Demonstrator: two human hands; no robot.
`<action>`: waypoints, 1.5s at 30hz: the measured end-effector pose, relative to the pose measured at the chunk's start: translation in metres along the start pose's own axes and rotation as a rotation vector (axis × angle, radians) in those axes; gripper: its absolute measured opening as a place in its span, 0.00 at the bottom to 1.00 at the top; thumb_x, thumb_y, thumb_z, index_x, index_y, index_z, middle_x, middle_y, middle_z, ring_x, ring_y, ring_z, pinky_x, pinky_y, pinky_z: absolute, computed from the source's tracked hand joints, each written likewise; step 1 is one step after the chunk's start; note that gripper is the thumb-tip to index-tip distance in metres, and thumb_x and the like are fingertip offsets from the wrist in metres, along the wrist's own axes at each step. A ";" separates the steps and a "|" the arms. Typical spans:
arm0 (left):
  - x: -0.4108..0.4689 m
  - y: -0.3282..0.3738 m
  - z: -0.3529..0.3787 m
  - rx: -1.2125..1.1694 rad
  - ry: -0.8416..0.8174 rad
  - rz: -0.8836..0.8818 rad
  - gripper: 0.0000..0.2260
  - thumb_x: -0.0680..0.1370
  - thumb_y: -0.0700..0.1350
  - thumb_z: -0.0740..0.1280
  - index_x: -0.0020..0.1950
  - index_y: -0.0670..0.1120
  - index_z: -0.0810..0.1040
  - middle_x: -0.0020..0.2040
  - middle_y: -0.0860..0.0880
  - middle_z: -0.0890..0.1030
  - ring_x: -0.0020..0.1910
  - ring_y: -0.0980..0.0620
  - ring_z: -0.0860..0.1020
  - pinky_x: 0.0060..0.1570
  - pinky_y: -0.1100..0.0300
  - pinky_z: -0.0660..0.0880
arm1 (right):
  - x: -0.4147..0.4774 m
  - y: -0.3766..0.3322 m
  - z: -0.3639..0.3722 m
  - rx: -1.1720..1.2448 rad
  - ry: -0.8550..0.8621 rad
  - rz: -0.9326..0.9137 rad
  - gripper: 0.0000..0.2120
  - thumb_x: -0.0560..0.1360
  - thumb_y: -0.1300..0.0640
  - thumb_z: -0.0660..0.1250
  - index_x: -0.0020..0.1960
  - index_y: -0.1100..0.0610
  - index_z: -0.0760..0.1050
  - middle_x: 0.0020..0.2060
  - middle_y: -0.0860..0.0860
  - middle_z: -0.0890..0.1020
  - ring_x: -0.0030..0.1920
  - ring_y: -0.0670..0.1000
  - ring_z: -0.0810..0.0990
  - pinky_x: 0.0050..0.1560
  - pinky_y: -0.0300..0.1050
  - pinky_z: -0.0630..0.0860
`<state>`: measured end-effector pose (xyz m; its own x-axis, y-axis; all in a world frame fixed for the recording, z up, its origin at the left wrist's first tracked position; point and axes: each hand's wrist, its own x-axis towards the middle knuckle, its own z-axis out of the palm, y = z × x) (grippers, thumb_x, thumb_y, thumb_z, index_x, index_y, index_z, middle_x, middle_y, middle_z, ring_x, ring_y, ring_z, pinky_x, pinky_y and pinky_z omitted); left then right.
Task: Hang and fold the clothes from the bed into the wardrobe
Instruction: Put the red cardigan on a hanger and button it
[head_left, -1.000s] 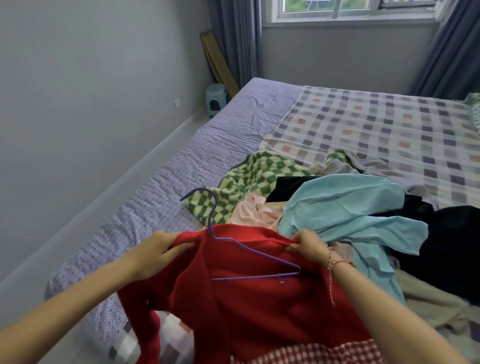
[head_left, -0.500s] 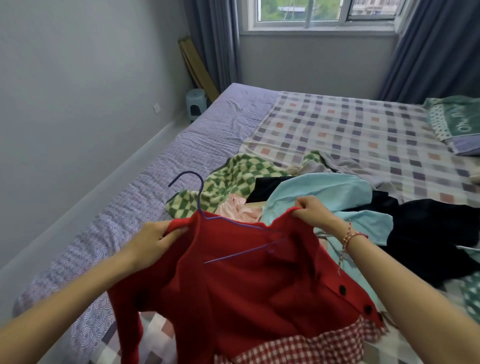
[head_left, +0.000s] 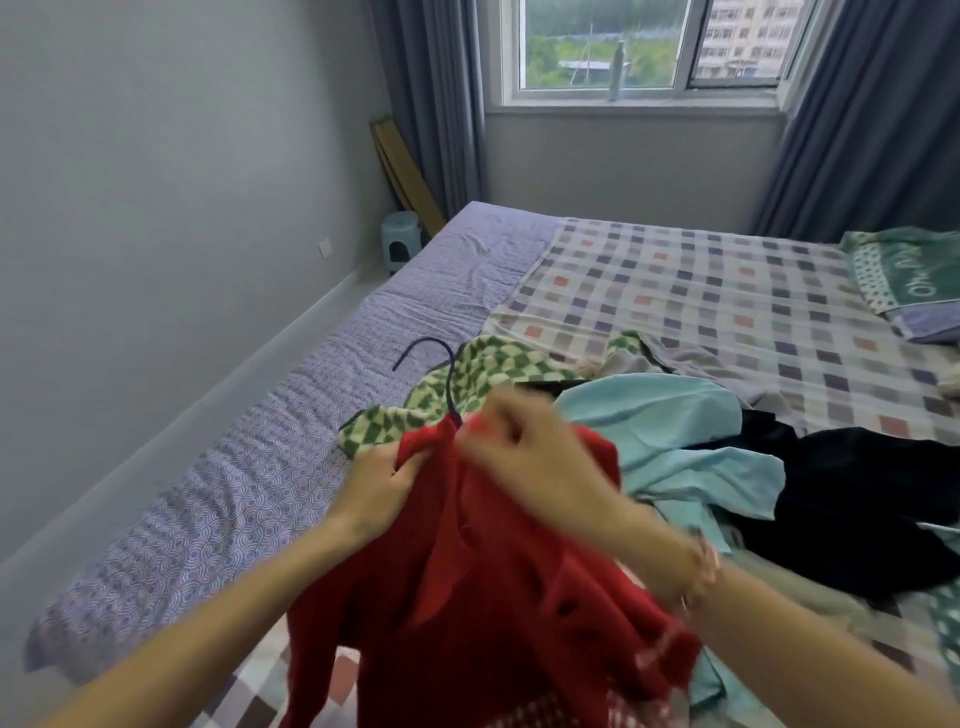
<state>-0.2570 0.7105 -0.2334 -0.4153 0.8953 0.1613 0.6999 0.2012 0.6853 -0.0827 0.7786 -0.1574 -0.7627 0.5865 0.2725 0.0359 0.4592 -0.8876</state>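
A red cardigan (head_left: 493, 587) with dark buttons hangs over a thin purple hanger (head_left: 448, 382); only the hook and neck show above the collar. My left hand (head_left: 379, 483) grips the cardigan's left shoulder. My right hand (head_left: 530, 447), motion-blurred, pinches the red fabric at the collar just right of the hanger's neck. Behind them on the bed (head_left: 322, 415) lies a pile: a green checked garment (head_left: 483, 369), a light blue shirt (head_left: 670, 431) and black clothes (head_left: 852, 493).
A checked sheet (head_left: 701, 291) covers the bed's right part, with a green pillow (head_left: 909, 275) at far right. A grey wall runs along the left; a small stool (head_left: 400, 241), wooden boards and curtains stand below the window. No wardrobe is in view.
My right hand moved left from the cardigan's right shoulder to the collar beside the hanger neck. The hanger's bar, visible before, is now covered by red fabric. The view tilted upward.
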 end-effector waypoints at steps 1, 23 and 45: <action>0.000 0.002 -0.006 -0.027 0.071 0.031 0.07 0.78 0.46 0.65 0.53 0.51 0.82 0.40 0.53 0.82 0.39 0.61 0.76 0.42 0.62 0.69 | -0.015 -0.003 0.005 0.000 -0.266 -0.012 0.13 0.69 0.61 0.73 0.34 0.49 0.70 0.30 0.43 0.74 0.33 0.40 0.71 0.37 0.39 0.70; 0.002 0.026 -0.098 0.110 0.094 0.193 0.20 0.67 0.67 0.59 0.42 0.53 0.80 0.31 0.60 0.78 0.31 0.65 0.73 0.36 0.65 0.69 | 0.016 0.012 -0.092 -0.159 0.343 -0.072 0.12 0.70 0.61 0.73 0.34 0.47 0.77 0.28 0.43 0.79 0.31 0.38 0.74 0.35 0.30 0.68; 0.004 0.144 -0.197 -0.012 -0.891 -0.226 0.35 0.50 0.70 0.75 0.49 0.49 0.84 0.49 0.48 0.84 0.48 0.51 0.83 0.48 0.60 0.79 | -0.028 -0.096 -0.176 -0.125 -0.258 0.500 0.10 0.73 0.55 0.66 0.43 0.60 0.83 0.36 0.53 0.84 0.32 0.46 0.81 0.33 0.36 0.76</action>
<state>-0.2723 0.6650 0.0055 0.0636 0.8112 -0.5813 0.6486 0.4091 0.6418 0.0489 0.8355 -0.0140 -0.7660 0.5777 -0.2820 0.4965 0.2530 -0.8303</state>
